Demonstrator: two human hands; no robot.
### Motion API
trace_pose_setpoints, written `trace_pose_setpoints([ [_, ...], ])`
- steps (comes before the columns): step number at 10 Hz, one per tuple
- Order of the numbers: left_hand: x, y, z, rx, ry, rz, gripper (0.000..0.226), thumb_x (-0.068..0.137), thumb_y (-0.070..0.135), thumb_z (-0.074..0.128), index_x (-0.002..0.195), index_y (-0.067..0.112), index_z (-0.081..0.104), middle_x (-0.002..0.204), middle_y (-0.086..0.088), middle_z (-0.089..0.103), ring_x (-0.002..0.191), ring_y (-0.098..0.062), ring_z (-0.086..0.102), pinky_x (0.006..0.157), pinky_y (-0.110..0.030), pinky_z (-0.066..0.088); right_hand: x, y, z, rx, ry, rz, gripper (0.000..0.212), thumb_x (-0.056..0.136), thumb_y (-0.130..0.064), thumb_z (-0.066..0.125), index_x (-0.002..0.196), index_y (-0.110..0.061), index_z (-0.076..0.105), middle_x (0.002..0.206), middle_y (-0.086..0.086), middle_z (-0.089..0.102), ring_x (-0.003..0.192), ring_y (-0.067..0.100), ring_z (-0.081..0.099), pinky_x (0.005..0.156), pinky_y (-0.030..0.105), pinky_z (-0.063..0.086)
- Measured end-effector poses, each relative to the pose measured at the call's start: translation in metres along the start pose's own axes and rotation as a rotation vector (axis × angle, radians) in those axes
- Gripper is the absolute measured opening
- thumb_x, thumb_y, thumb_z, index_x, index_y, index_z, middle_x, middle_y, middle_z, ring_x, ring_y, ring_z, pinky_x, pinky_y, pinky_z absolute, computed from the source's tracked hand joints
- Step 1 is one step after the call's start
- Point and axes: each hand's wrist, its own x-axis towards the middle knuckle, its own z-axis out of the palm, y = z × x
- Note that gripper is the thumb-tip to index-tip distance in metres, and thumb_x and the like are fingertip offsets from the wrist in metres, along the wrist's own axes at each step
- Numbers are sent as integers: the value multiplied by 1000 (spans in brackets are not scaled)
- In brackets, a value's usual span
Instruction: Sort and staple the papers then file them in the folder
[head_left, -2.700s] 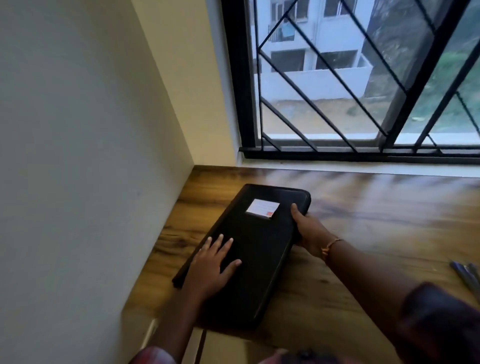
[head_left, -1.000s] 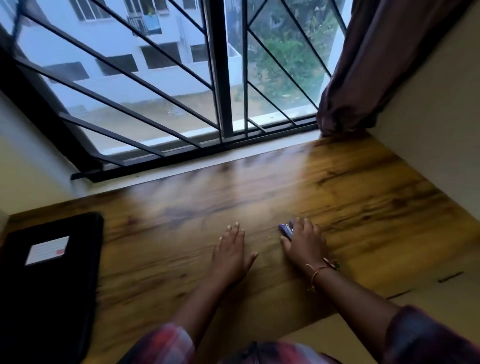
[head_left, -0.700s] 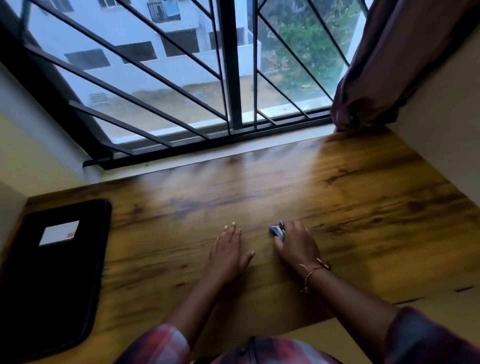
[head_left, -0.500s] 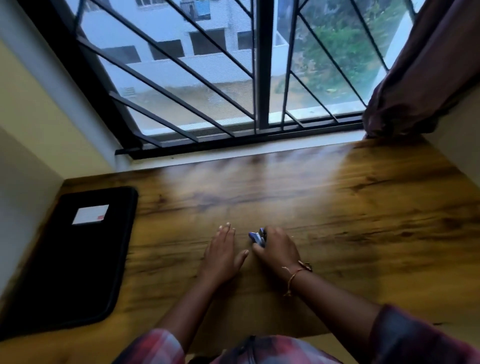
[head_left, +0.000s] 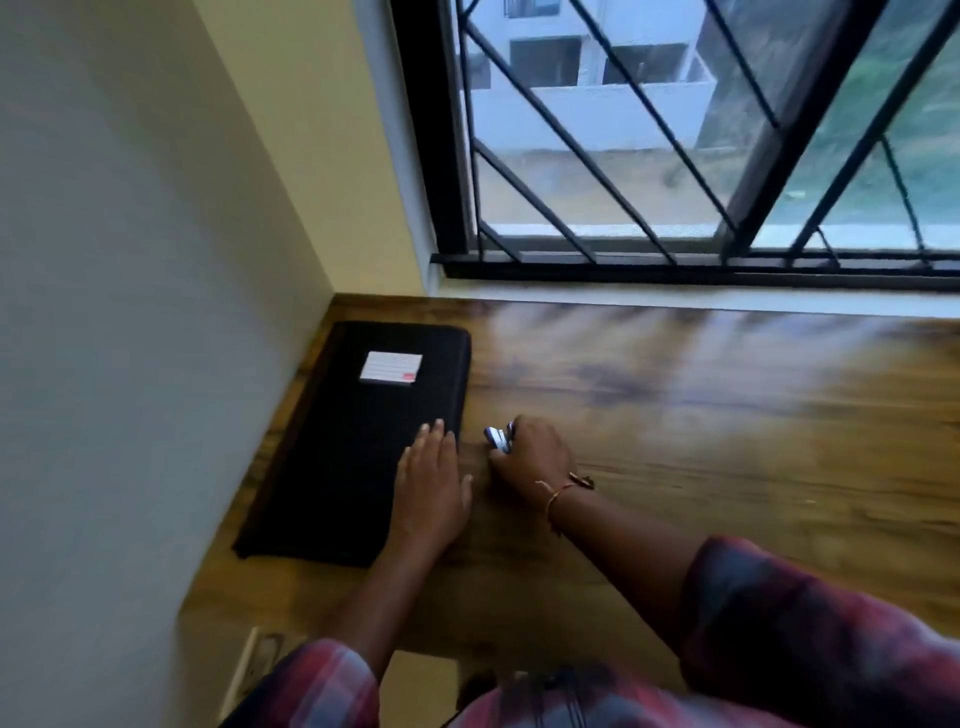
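Note:
A closed black folder (head_left: 358, 447) with a small white label (head_left: 390, 368) lies flat on the wooden desk (head_left: 701, 426), in the left corner by the wall. My left hand (head_left: 431, 483) lies flat with straight fingers, its fingertips over the folder's right edge. Just to its right, my right hand (head_left: 530, 457) curls over a small blue and silver stapler (head_left: 498, 437) that rests on the desk; only the stapler's front end shows. No loose papers are in view.
A plain wall closes the left side. A barred window with a black frame (head_left: 675, 270) runs along the back of the desk. The desk's front edge is near my body.
Both hands have slid left along the desk, the right one dragging the stapler with it. My left hand now reaches the folder's right edge. The view has swung left.

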Motion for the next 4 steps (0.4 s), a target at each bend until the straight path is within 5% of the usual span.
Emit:
trace_pose_setpoints([
  [4,9,-52,14,-13,17,135,58,107,41,29,159,15,26,168,-5,18,156,-22,10,123,-43,16,1,-31,33,-15,90,113,51,88,-52,72,111,-7,61,113,15,65,105,32,62,73,32,37],
])
